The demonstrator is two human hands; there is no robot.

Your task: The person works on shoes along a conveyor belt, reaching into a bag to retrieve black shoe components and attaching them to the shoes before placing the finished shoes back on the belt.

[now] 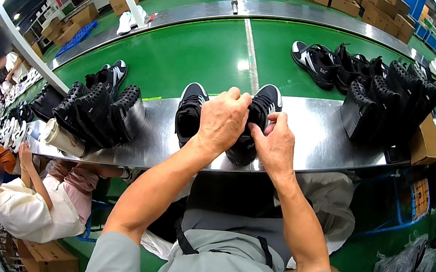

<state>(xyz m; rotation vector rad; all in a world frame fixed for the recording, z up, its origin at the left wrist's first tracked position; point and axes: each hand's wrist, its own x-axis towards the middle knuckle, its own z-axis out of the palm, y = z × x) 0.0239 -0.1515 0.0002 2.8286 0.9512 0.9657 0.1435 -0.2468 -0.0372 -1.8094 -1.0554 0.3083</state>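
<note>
A black sneaker (270, 97) with white trim stands on the metal ledge in front of me, its toe pointing away. My left hand (223, 118) is closed at its left side, by the laces, with the fingertips partly hidden. At the right side of the shoe opening my right hand (275, 146) grips the edge between curled fingers and thumb. A matching sneaker (189, 113) stands just left of my left hand, upright, and neither hand's fingers hold it.
Black shoes (96, 110) stand in a row at left beside a pale cup (63, 139). More black shoes (370, 104) and a brown carton (427, 141) are at right. The green conveyor belt (187, 44) runs beyond the metal ledge (311, 128). Co-workers sit at both sides.
</note>
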